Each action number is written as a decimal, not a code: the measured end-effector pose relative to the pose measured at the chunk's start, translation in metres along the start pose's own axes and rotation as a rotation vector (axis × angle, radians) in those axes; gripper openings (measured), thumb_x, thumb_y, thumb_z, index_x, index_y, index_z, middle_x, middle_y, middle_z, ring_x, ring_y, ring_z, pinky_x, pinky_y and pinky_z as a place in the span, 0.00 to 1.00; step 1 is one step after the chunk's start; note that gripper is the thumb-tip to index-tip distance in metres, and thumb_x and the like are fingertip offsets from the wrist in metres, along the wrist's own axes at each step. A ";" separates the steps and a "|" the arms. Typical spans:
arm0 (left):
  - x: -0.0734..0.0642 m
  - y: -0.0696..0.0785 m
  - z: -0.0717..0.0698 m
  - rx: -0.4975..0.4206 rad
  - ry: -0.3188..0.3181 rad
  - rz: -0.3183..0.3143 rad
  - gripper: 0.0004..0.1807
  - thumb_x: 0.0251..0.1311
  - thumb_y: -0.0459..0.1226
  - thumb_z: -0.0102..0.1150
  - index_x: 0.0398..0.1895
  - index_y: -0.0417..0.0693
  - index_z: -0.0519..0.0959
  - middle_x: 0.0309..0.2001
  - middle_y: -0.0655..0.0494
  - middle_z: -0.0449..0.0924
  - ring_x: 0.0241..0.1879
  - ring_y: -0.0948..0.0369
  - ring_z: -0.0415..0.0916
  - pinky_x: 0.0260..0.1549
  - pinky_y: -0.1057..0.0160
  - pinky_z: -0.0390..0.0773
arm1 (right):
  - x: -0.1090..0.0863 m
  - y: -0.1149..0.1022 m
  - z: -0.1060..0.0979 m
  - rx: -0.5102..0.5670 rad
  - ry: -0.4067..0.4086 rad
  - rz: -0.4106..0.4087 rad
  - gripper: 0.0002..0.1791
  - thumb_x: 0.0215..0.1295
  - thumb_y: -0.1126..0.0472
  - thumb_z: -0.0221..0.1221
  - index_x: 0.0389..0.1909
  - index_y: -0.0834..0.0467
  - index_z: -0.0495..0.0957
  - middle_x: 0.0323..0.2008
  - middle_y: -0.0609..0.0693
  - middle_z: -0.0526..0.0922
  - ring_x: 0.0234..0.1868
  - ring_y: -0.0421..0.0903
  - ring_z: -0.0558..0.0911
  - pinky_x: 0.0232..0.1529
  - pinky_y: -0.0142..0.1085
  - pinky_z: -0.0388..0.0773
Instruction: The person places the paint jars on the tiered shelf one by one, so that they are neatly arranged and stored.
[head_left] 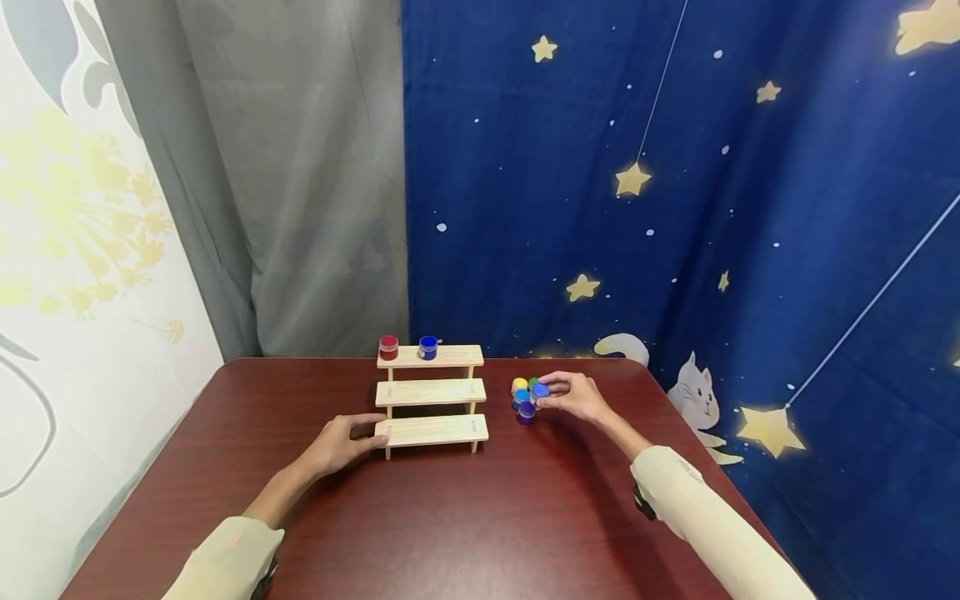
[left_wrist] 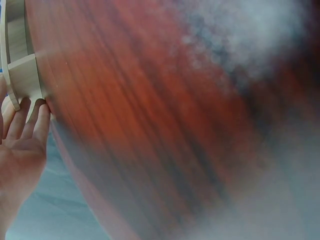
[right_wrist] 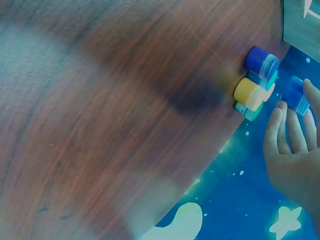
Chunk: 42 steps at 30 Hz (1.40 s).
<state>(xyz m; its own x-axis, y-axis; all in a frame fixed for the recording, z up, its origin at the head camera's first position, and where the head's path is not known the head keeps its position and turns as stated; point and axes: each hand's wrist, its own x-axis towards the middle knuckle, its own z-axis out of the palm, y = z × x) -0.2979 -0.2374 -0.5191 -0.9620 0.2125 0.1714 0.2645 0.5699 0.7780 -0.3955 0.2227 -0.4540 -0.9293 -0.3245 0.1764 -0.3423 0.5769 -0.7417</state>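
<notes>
A three-step wooden display stand (head_left: 431, 431) stands on the table, a red paint pot (head_left: 388, 347) and a dark blue paint pot (head_left: 428, 347) on its top step. At the left end of the lowest step, my left hand (head_left: 341, 444) holds the stand, thumb on the front side and fingers behind. My right hand (head_left: 576, 397) pinches a blue paint pot (right_wrist: 295, 95) between thumb and fingers, raised off the table. Beside it are a yellow pot (right_wrist: 248, 94), a light blue pot (head_left: 521, 399), a violet-blue pot (right_wrist: 260, 61) and a green pot (right_wrist: 248, 111), grouped closely.
The dark red wooden table (head_left: 480, 517) has its far edge right behind the stand. Beyond it hang a grey curtain (head_left: 322, 183) and a blue star-patterned curtain (head_left: 517, 208). The loose pots stand to the right of the stand.
</notes>
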 end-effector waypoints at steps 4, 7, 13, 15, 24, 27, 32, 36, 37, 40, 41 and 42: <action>0.000 0.000 0.000 0.000 0.005 0.004 0.25 0.64 0.44 0.73 0.61 0.42 0.83 0.56 0.41 0.85 0.54 0.52 0.84 0.44 0.62 0.83 | 0.005 -0.005 0.002 -0.008 0.001 -0.009 0.24 0.57 0.64 0.77 0.55 0.62 0.85 0.45 0.58 0.90 0.50 0.53 0.89 0.51 0.42 0.85; 0.000 0.000 0.000 -0.003 0.003 0.011 0.25 0.64 0.44 0.73 0.61 0.42 0.83 0.56 0.41 0.85 0.53 0.51 0.84 0.44 0.62 0.83 | 0.009 -0.009 0.004 -0.013 -0.001 -0.011 0.24 0.57 0.63 0.77 0.55 0.61 0.86 0.45 0.57 0.90 0.50 0.52 0.89 0.50 0.41 0.85; 0.000 0.000 0.000 -0.004 0.004 0.011 0.25 0.64 0.44 0.73 0.61 0.42 0.83 0.56 0.41 0.84 0.55 0.49 0.84 0.46 0.59 0.84 | 0.017 -0.016 0.006 -0.023 -0.004 -0.059 0.23 0.57 0.63 0.78 0.54 0.61 0.86 0.45 0.57 0.90 0.49 0.53 0.89 0.49 0.43 0.85; 0.000 0.000 0.001 -0.004 0.002 0.004 0.25 0.64 0.44 0.73 0.61 0.42 0.83 0.56 0.41 0.84 0.54 0.50 0.84 0.46 0.59 0.84 | 0.020 -0.018 0.008 -0.023 -0.010 -0.082 0.24 0.57 0.63 0.77 0.55 0.64 0.85 0.46 0.59 0.90 0.50 0.54 0.89 0.51 0.45 0.85; -0.001 0.001 0.001 -0.001 0.012 -0.006 0.25 0.64 0.44 0.73 0.61 0.43 0.83 0.56 0.42 0.85 0.55 0.51 0.83 0.46 0.59 0.83 | 0.034 -0.037 0.012 -0.009 -0.028 -0.075 0.24 0.59 0.62 0.77 0.56 0.63 0.85 0.46 0.57 0.90 0.50 0.52 0.89 0.51 0.43 0.85; -0.001 0.002 0.001 0.002 0.015 -0.011 0.25 0.64 0.44 0.73 0.61 0.44 0.83 0.56 0.43 0.85 0.55 0.51 0.83 0.47 0.58 0.83 | 0.040 -0.042 0.015 -0.003 -0.034 -0.075 0.24 0.59 0.61 0.77 0.56 0.61 0.85 0.45 0.56 0.90 0.49 0.50 0.89 0.50 0.42 0.85; -0.001 0.003 0.000 0.010 0.011 -0.011 0.25 0.64 0.44 0.73 0.61 0.43 0.83 0.56 0.42 0.85 0.55 0.51 0.83 0.48 0.57 0.83 | 0.047 -0.053 0.020 0.015 -0.045 -0.086 0.25 0.59 0.60 0.77 0.58 0.60 0.85 0.46 0.56 0.90 0.49 0.50 0.89 0.49 0.41 0.85; -0.001 0.002 0.000 0.007 0.010 -0.012 0.25 0.64 0.44 0.73 0.61 0.43 0.83 0.57 0.42 0.84 0.55 0.51 0.83 0.48 0.57 0.83 | 0.052 -0.064 0.024 0.033 -0.058 -0.103 0.25 0.61 0.61 0.76 0.59 0.60 0.84 0.47 0.57 0.90 0.50 0.50 0.89 0.49 0.41 0.85; -0.001 0.002 0.000 0.005 0.010 -0.011 0.26 0.64 0.44 0.73 0.61 0.43 0.83 0.57 0.42 0.84 0.55 0.51 0.83 0.47 0.57 0.83 | 0.054 -0.066 0.025 0.036 -0.060 -0.108 0.25 0.61 0.60 0.75 0.59 0.60 0.84 0.47 0.57 0.90 0.50 0.50 0.89 0.49 0.42 0.85; -0.001 0.001 0.000 -0.003 0.010 -0.012 0.25 0.64 0.44 0.73 0.61 0.43 0.83 0.57 0.42 0.84 0.55 0.51 0.84 0.47 0.58 0.83 | 0.058 -0.073 0.027 0.049 -0.066 -0.119 0.25 0.62 0.60 0.75 0.59 0.58 0.84 0.48 0.57 0.89 0.51 0.50 0.88 0.50 0.43 0.85; -0.001 0.001 0.000 -0.005 0.009 -0.012 0.25 0.64 0.44 0.73 0.61 0.43 0.83 0.57 0.42 0.84 0.55 0.51 0.84 0.46 0.59 0.83 | 0.059 -0.075 0.028 0.050 -0.068 -0.120 0.25 0.62 0.60 0.75 0.59 0.59 0.84 0.49 0.57 0.89 0.51 0.50 0.88 0.50 0.43 0.85; 0.000 0.001 0.000 -0.008 0.009 -0.014 0.25 0.64 0.44 0.73 0.61 0.43 0.83 0.57 0.42 0.84 0.55 0.51 0.84 0.46 0.59 0.83 | 0.061 -0.077 0.029 0.049 -0.065 -0.123 0.25 0.62 0.60 0.75 0.59 0.58 0.84 0.49 0.56 0.89 0.51 0.50 0.88 0.50 0.43 0.85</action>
<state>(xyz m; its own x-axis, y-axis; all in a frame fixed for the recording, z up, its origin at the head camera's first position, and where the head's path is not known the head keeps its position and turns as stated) -0.2972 -0.2368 -0.5185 -0.9661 0.1977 0.1662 0.2509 0.5662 0.7852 -0.4219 0.1369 -0.4053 -0.8695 -0.4389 0.2267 -0.4440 0.4932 -0.7481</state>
